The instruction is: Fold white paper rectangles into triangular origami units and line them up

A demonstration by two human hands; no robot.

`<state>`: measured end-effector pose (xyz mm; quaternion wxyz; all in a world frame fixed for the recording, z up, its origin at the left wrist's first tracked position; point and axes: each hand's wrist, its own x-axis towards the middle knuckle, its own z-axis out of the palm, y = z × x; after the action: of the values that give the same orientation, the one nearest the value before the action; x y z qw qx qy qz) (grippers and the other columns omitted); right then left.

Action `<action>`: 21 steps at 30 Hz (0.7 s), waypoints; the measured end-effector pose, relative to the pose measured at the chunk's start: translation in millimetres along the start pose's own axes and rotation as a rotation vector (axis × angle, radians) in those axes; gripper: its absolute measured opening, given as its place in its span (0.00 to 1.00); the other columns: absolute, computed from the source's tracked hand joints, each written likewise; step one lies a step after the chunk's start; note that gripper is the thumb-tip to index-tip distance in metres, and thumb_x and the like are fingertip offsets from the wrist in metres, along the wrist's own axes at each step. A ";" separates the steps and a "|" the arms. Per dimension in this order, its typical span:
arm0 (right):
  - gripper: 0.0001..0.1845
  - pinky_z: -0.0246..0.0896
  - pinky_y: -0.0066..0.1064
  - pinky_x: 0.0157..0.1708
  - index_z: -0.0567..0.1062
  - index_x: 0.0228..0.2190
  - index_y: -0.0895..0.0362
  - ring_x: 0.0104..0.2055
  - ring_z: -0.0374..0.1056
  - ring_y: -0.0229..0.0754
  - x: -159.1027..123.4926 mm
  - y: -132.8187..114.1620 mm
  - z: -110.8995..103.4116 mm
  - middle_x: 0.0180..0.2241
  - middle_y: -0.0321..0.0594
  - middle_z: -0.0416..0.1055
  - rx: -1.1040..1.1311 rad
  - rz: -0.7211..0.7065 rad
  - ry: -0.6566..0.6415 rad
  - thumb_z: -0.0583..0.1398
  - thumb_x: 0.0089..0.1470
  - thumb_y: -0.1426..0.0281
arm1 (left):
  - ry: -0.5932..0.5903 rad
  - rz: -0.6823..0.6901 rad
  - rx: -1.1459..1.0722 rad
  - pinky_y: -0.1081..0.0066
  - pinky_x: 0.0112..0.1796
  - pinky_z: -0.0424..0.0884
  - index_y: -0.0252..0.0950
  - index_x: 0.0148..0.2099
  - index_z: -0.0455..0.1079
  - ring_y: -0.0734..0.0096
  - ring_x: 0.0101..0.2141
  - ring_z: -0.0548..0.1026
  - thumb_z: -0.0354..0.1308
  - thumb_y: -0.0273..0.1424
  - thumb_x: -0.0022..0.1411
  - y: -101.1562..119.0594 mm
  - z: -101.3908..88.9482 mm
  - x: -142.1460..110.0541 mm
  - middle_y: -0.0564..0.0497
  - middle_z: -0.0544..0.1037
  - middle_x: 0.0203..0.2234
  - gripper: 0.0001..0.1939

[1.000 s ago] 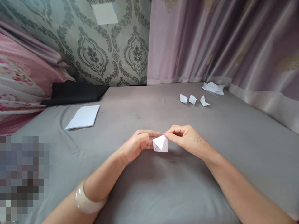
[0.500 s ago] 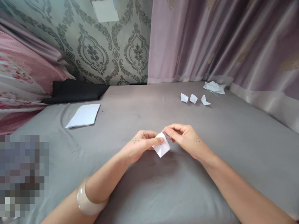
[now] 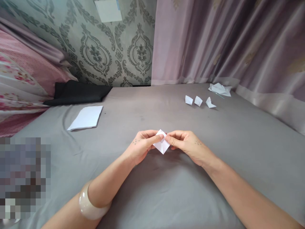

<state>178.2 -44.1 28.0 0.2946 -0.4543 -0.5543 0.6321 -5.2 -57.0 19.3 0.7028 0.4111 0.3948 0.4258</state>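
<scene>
A small white folded paper piece, diamond-shaped, is pinched between both hands just above the grey bed sheet. My left hand grips its left side with thumb and fingers. My right hand grips its right side, thumb tips almost meeting over the paper's middle. A pale bangle sits on my left forearm.
A stack of white paper sheets lies at left on the sheet, a black cloth behind it. Three small folded paper pieces and a pile of paper scraps lie far right near the purple curtain.
The paper was turned from a pyramid shape to a flat diamond. My left hand rolled its back upward, and both hands closed in on the paper's middle.
</scene>
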 end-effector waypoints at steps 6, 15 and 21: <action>0.15 0.62 0.27 0.33 0.80 0.30 0.56 0.33 0.68 0.35 1.2 0.2 0.8 0.31 0.38 0.76 0.025 0.022 0.028 0.66 0.46 0.58 | -0.002 -0.023 -0.016 0.70 0.34 0.70 0.34 0.38 0.79 0.68 0.32 0.75 0.65 0.35 0.54 0.0 -0.8 0.0 0.47 0.78 0.29 0.11; 0.14 0.61 0.27 0.29 0.79 0.25 0.57 0.27 0.66 0.33 7.6 5.7 -6.1 0.25 0.36 0.74 0.094 0.068 0.110 0.68 0.41 0.59 | -0.037 -0.089 0.002 0.67 0.40 0.74 0.32 0.40 0.77 0.64 0.38 0.76 0.62 0.41 0.57 -0.9 -2.0 0.6 0.43 0.79 0.34 0.17; 0.15 0.61 0.25 0.29 0.80 0.28 0.58 0.30 0.66 0.34 6.6 2.6 -6.8 0.29 0.39 0.75 0.183 0.130 0.124 0.68 0.43 0.58 | 0.095 -0.146 0.055 0.72 0.37 0.74 0.30 0.35 0.77 0.71 0.33 0.75 0.68 0.38 0.49 -4.6 -4.6 4.2 0.46 0.78 0.32 0.16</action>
<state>182.0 -36.0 24.1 0.3269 -0.4987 -0.4445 0.6685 -6.7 -53.4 12.7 0.7007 0.3800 0.4682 0.3815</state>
